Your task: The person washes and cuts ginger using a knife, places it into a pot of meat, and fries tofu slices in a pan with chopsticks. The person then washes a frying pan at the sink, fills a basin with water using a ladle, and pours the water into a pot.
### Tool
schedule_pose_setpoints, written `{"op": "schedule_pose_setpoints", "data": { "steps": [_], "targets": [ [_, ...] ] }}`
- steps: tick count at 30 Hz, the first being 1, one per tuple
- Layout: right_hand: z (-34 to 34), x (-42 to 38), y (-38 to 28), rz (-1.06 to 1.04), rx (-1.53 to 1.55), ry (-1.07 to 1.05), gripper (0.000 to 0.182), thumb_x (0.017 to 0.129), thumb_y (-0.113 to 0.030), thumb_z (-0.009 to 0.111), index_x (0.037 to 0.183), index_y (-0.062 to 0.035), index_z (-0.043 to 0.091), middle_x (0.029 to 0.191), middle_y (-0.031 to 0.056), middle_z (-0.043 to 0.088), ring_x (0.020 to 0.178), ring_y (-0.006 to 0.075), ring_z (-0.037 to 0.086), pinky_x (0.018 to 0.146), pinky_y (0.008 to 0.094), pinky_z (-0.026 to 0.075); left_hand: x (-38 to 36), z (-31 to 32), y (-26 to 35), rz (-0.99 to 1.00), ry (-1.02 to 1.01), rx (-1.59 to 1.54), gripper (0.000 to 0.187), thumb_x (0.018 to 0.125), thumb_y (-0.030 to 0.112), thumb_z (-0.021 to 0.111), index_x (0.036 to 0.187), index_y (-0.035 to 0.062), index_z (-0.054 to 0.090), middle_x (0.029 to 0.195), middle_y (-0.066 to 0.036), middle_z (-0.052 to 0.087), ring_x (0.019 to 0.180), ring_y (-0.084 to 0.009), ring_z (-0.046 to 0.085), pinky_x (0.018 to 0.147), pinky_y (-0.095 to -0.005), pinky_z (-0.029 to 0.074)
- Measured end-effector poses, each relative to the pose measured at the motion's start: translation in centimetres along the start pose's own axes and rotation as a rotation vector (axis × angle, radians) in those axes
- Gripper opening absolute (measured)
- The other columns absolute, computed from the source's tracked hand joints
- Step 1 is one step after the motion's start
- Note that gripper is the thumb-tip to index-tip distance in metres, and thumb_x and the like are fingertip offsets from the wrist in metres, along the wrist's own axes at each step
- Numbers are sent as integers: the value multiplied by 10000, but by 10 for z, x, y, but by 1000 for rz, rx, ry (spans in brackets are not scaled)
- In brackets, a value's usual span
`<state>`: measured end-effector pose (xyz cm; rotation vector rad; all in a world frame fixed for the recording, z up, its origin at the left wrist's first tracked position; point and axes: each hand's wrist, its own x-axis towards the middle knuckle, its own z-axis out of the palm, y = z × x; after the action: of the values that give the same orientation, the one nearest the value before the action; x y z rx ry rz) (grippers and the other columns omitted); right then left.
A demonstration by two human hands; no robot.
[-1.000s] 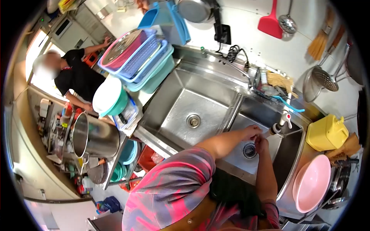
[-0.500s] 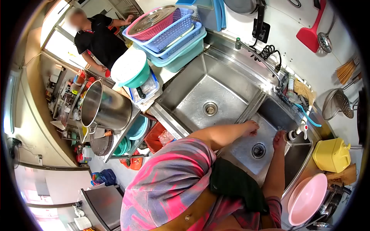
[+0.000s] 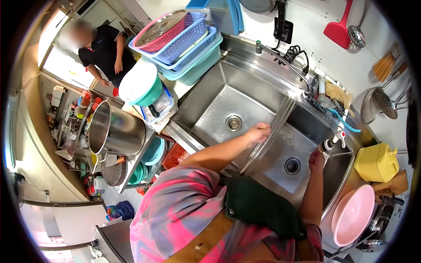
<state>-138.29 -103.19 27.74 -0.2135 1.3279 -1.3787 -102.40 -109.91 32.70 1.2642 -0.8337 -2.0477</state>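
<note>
Two sink basins of bare steel run across the centre of the frame, each with one round drain.

Left hand: curled shut over the divider ridge between the basins, knuckles up; whether anything is inside the fist cannot be told.

Right hand: right of centre, over the right basin, just below the one tap with its white spout and red mark; fingers bent, grip unclear.

One yellow container at the right edge, with one pink bowl below it.

Three stacked baskets at top centre: one pink, one blue, one teal.

One large steel pot at centre left, lying on a shelf.

One green bowl with a white inside above the pot.

One red spatula and two wire skimmers on the wall at upper right.

One other person in black at upper left.
</note>
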Motion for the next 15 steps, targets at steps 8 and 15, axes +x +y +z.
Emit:
{"op": "schedule_pose_setpoints", "data": {
  "steps": [8, 15],
  "targets": [
    [42, -85, -73, -927, -635, 188, 337, 879, -123, 496, 1185, -4, 422, 1044, 73, 565, 728, 112, 577, 498, 215, 449, 0, -67, -6, 95, 238, -279, 275, 821, 91, 601, 1064, 127, 478, 865, -18, 576, 713, -125, 595, 527, -202, 494],
    [50, -91, -79, -889, -691, 301, 404, 866, -146, 522, 1218, 22, 419, 1053, 78, 573, 737, 115, 580, 510, 209, 433, -13, -70, 6, 142, 388, -55, 312, 768, 135, 678, 1030, 124, 509, 830, 9, 595, 678, -72, 542, 535, -185, 426]
  ]
}}
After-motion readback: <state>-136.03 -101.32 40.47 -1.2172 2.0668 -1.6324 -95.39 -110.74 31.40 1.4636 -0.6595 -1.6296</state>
